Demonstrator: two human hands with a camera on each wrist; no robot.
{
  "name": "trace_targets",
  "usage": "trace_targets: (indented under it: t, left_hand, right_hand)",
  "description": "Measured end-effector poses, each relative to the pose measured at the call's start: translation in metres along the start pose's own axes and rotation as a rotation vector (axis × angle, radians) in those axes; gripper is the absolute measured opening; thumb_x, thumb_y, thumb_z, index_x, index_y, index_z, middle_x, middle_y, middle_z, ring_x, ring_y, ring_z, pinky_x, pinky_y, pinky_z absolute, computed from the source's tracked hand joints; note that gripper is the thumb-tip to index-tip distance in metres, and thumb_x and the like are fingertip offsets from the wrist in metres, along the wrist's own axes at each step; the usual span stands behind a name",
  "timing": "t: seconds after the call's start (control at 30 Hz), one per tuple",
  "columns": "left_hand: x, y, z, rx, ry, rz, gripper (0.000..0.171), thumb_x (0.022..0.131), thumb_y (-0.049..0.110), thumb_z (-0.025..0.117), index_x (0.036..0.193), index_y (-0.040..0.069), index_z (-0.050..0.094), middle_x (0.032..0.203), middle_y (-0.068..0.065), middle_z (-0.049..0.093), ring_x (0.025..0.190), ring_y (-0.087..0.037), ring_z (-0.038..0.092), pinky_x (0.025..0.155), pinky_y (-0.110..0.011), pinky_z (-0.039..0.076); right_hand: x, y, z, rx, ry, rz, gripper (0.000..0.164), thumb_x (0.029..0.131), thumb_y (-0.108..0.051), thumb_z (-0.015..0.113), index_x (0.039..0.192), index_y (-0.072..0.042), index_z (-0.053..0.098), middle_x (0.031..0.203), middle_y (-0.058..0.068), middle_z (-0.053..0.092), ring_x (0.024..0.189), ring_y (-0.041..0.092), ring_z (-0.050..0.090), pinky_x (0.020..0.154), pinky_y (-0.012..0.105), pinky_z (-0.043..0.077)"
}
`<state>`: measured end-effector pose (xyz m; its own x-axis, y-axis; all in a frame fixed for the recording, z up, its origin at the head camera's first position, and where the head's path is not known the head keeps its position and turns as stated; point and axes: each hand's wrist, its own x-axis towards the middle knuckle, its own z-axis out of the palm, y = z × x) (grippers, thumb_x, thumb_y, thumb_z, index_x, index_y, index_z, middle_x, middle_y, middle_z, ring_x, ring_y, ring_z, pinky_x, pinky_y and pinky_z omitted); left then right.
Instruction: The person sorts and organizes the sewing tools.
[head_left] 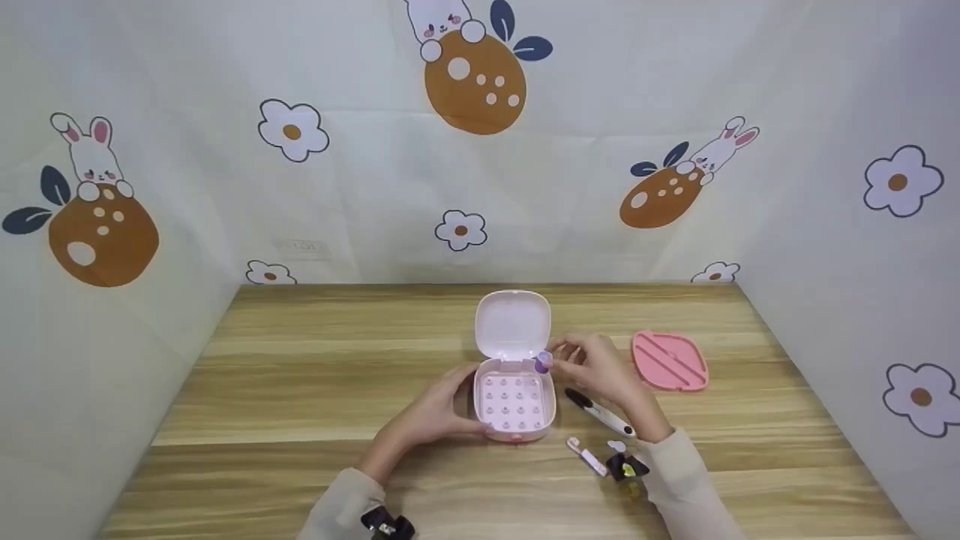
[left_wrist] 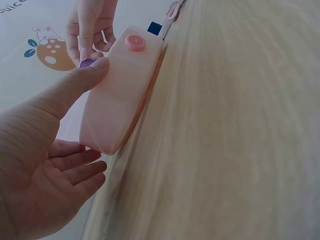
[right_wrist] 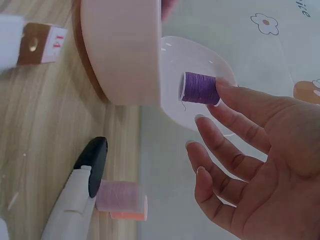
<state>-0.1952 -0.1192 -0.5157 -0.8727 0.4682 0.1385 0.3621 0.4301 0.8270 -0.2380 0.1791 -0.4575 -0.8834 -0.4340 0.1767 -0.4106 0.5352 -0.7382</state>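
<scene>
A pale pink sewing box stands on the table with its lid raised. Rows of small pegs cover its floor. My left hand holds the box at its left side, the thumb at the near corner and the fingers farther back, as the left wrist view also shows. Between thumb and forefinger my right hand pinches a purple thread spool above the back right corner of the box. A loose thread end hangs from the spool.
Right of the box lies a white tool with a black end. Beyond it is a coral tray with diagonal slots. A small pink-and-white item lies nearer me. Patterned cloth walls the table's back and sides.
</scene>
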Motion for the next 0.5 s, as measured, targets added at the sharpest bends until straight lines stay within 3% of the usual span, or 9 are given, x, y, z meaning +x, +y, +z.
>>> trace_targets:
  t: [0.23, 0.5]
  left_hand:
    - [0.0005, 0.0002, -0.0001, -0.004, 0.002, -0.025, 0.103, 0.073, 0.031, 0.096, 0.155, -0.004, 0.044, 0.157, -0.027, 0.048, 0.147, -0.045, 0.043, 0.126, -0.061, 0.031]
    - [0.0014, -0.0005, 0.002, -0.023, 0.002, -0.007, 0.103, 0.073, 0.03, 0.097, 0.156, -0.002, 0.045, 0.156, -0.024, 0.05, 0.146, -0.042, 0.046, 0.126, -0.06, 0.032]
  right_hand:
    - [0.0014, 0.003, 0.0064, -0.013, 0.018, 0.043, 0.016, 0.094, -0.014, 0.078, 0.105, -0.002, 0.077, 0.085, 0.007, 0.073, 0.072, 0.017, 0.062, 0.064, 0.023, 0.053]
    - [0.0007, 0.0067, 0.0101, -0.012, 0.016, 0.043, 0.016, 0.093, -0.014, 0.079, 0.105, -0.004, 0.078, 0.087, 0.008, 0.075, 0.072, 0.015, 0.063, 0.066, 0.024, 0.055]
